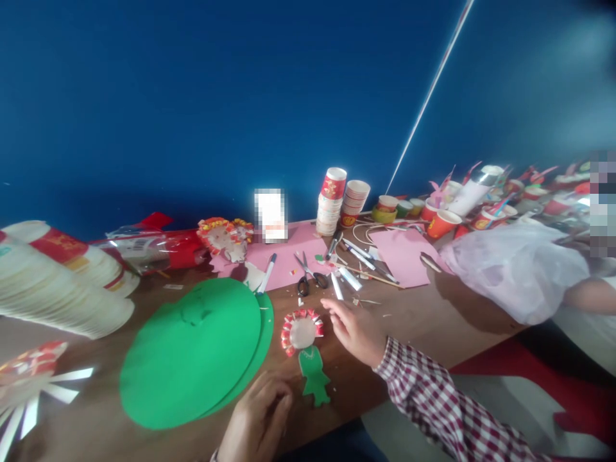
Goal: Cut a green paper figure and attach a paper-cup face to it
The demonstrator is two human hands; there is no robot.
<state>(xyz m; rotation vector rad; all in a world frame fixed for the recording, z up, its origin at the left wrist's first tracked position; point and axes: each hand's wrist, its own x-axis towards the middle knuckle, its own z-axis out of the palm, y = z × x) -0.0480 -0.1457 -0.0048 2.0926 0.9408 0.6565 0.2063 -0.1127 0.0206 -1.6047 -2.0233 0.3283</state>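
A flower-like paper craft with a round pale centre (303, 332) and a red-and-white folded rim lies on the wooden table, directly above a green paper cutout (314, 377) with a fishtail shape. To its right, my right hand (355, 328) hovers or rests with fingers stretched toward the craft's rim, holding nothing. My left hand (262, 414) is at the lower left of the green cutout, its fingers curled in and no object visible in them. Large green paper discs (192, 353) overlap left of my hands. Black-handled scissors (310, 276) lie open beyond the craft.
Stacked paper cups (62, 282) lie at the left; more cup stacks (331, 202) stand at the back. Pink paper (404, 253), markers (359, 256) and scraps are spread behind. At right are a plastic bag (520, 273), decorated cups (443, 222) and another person's arm (591, 295).
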